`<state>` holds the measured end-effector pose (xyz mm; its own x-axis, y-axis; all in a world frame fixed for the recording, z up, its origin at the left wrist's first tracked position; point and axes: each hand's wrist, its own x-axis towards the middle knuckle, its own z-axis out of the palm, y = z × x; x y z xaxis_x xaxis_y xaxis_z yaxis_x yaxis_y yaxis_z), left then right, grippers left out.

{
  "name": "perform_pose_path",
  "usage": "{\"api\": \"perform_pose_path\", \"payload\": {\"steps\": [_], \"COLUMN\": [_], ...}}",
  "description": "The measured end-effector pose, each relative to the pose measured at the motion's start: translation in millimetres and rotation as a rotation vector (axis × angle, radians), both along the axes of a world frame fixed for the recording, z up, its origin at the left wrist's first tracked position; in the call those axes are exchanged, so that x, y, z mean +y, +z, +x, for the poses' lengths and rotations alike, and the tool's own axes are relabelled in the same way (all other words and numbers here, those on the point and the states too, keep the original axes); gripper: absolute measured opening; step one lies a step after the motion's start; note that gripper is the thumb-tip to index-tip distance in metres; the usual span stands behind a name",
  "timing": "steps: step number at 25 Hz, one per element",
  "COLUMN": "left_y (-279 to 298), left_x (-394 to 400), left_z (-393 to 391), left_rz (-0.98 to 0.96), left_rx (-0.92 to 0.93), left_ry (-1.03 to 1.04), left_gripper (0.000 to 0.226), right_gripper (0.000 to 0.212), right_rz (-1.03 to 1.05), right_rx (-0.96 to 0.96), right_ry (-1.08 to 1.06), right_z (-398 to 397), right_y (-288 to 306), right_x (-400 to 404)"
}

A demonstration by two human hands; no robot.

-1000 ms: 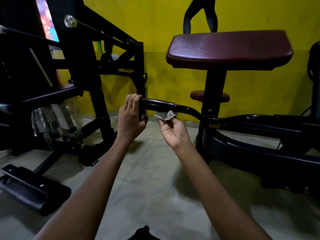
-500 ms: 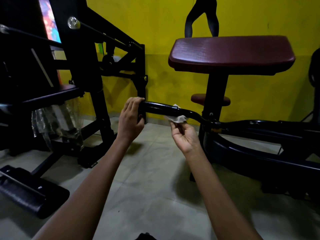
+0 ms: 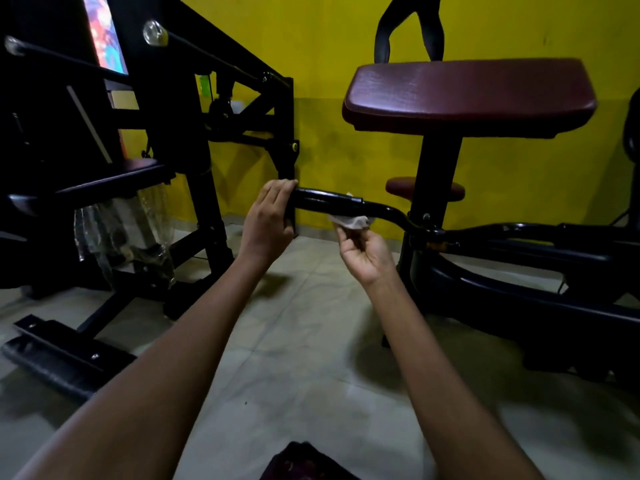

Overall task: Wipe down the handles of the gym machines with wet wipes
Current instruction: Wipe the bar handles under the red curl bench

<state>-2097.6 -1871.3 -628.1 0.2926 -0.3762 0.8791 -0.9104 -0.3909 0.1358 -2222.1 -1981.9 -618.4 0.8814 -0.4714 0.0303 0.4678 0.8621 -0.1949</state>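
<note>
Head view:

- Task item located: the handle (image 3: 327, 202), a black bar, runs across the centre of the frame from the left hand toward the machine's post (image 3: 438, 174).
- Left hand (image 3: 268, 216): fingers (image 3: 277, 190) curled over the free end of the handle, gripping it to steady it.
- Right hand (image 3: 363, 252): fingers pinch the wet wipe (image 3: 351, 221) from below and press it against the underside of the handle, just right of the grip collar.
- Risk 1: the wipe appears small and crumpled. With so little of it in contact, the top and far side of the bar may be missed; judged likely unless it is wrapped round.
- Risk 2: the pinch looks light. Dragging it over the collar step or the bend further right could pull the wipe free and drop it to the floor (image 3: 311, 341).
- Risk 3: the end under the left hand cannot be wiped while it is held; that section may be skipped.
- Risk 4: the handle seems to be part of a pivoting arm. If the left hand lets go, it may swing.
- Surroundings: a maroon pad (image 3: 467, 95) sits at upper right, above the working zone; a smaller pad (image 3: 426, 188) lies behind the bar, against the yellow wall (image 3: 329, 46).
- A second black machine frame (image 3: 207, 150) fills the left of the frame, with clear plastic wrapping (image 3: 121, 233) hanging below its seat.
- Obstructions: the post and pivot fittings at centre right crowd the bend of the bar; access there is judged tight.
</note>
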Motion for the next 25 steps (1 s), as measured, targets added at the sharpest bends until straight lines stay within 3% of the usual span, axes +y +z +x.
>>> {"api": "perform_pose_path", "payload": {"steps": [3,9,11,12,14,15,17,19,25], "left_y": [7.5,13.2,11.1,9.8,7.9,9.2,10.0,10.2,4.9], "left_x": [5.4,8.6,6.2,4.1,0.8,0.9,0.8,-1.2,0.3], "left_z": [-3.3,-13.4,-14.4,-14.8,-14.9,-14.7,-15.7,-17.2,-6.9], "left_rz": [0.060,0.063,0.049,0.056,0.117,0.150,0.181,0.178,0.192], "left_rx": [0.063,0.149,0.186,0.191,0.190,0.202,0.237,0.267,0.193], "left_ry": [0.008,-0.012,-0.020,-0.010,0.011,0.018,0.027,0.021,-0.003], "left_gripper": [0.062,0.061,0.062,0.064,0.069,0.072,0.076,0.079,0.081], "right_gripper": [0.029,0.018,0.017,0.021,0.028,0.032,0.034,0.032,0.025], "right_rz": [-0.009,-0.200,-0.512,-0.787,-1.400,-1.652,-2.022,-2.259,-2.453], "right_rx": [0.083,0.328,0.455,0.499,0.385,0.342,0.384,0.438,0.519], "right_ry": [-0.118,-0.376,-0.663,-0.931,-1.457,-1.560,-1.545,-1.569,-1.392], "right_z": [-12.3,-23.4,-25.2,-26.4,-25.3,-20.1,-9.5,1.8,6.8], "right_y": [3.2,7.0,0.1,-4.3,-8.5,-5.4,2.5,0.2,14.2], "right_x": [3.1,13.6,18.5,15.0,0.4,-6.4,-11.0,-15.5,-20.0]}}
